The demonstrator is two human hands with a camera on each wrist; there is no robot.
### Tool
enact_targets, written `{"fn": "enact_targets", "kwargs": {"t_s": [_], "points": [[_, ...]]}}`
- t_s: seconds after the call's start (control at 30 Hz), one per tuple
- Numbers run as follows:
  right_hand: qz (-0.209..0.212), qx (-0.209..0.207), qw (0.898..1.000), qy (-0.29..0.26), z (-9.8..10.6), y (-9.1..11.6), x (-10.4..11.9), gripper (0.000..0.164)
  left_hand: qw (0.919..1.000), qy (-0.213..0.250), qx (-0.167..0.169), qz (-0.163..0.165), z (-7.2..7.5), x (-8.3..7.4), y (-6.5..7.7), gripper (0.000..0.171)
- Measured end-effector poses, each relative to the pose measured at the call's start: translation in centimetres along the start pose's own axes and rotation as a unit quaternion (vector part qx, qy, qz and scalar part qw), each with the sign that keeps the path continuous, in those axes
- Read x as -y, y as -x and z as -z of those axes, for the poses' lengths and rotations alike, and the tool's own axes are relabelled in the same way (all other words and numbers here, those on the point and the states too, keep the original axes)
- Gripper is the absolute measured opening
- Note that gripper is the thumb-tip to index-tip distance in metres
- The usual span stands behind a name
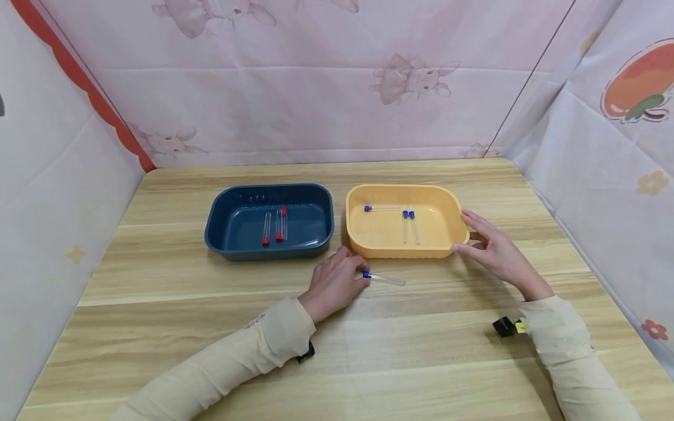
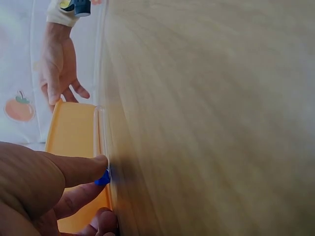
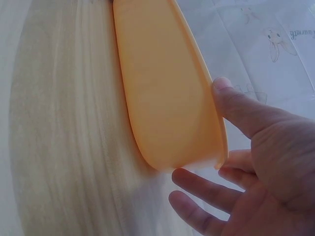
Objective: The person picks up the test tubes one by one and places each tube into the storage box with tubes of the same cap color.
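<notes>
My left hand pinches the blue cap of a clear test tube between thumb and fingers. The tube lies low over the table, just in front of the yellow tray; in the left wrist view its blue cap shows under the fingertips. My right hand touches the right end of the yellow tray with fairly straight, spread fingers, and in the right wrist view the thumb rests on its rim. Inside that tray lie three blue-capped test tubes.
Left of the yellow tray stands a dark blue tray with three red-capped test tubes in it. Both trays sit on a wood-grain table. Printed cloth walls rise behind and at the sides.
</notes>
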State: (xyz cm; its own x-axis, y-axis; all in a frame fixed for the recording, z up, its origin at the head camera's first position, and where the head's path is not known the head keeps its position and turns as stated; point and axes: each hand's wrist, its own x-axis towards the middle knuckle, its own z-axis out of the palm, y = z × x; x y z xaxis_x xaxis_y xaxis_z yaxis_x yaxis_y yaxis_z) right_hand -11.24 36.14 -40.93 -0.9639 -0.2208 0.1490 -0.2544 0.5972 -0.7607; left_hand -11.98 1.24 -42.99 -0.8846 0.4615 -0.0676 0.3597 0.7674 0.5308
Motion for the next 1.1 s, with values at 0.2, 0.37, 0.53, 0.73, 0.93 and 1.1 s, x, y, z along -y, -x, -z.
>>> {"fn": "enact_targets", "kwargs": {"t_s": [0.2,0.37,0.53,0.73,0.93,1.1], "points": [[0.000,0.001,1.000,-0.001,0.0,0.0,0.0,0.076,1.0000,0.001,0.000,-0.009,-0.1,0.0,0.0,0.013],[-0.003,0.003,1.000,0.000,0.1,0.1,-0.1,0.076,0.9999,-0.002,0.000,-0.016,-0.3,-0.1,0.1,0.009],[-0.004,0.005,1.000,0.000,0.1,0.2,-0.1,0.076,0.9997,-0.017,0.008,-0.014,-0.5,-0.6,0.4,0.012],[-0.003,0.003,1.000,-0.001,0.1,0.2,-0.1,0.076,0.9990,-0.036,0.021,-0.014,-0.9,-1.2,0.8,0.025],[-0.002,0.003,1.000,0.000,0.1,0.2,0.0,0.076,0.9986,-0.043,0.017,-0.025,-1.0,-1.3,0.9,0.035],[0.000,0.003,1.000,0.005,0.1,0.2,0.1,0.076,0.9980,-0.050,0.011,-0.036,-1.0,-1.4,1.0,0.043]]}}
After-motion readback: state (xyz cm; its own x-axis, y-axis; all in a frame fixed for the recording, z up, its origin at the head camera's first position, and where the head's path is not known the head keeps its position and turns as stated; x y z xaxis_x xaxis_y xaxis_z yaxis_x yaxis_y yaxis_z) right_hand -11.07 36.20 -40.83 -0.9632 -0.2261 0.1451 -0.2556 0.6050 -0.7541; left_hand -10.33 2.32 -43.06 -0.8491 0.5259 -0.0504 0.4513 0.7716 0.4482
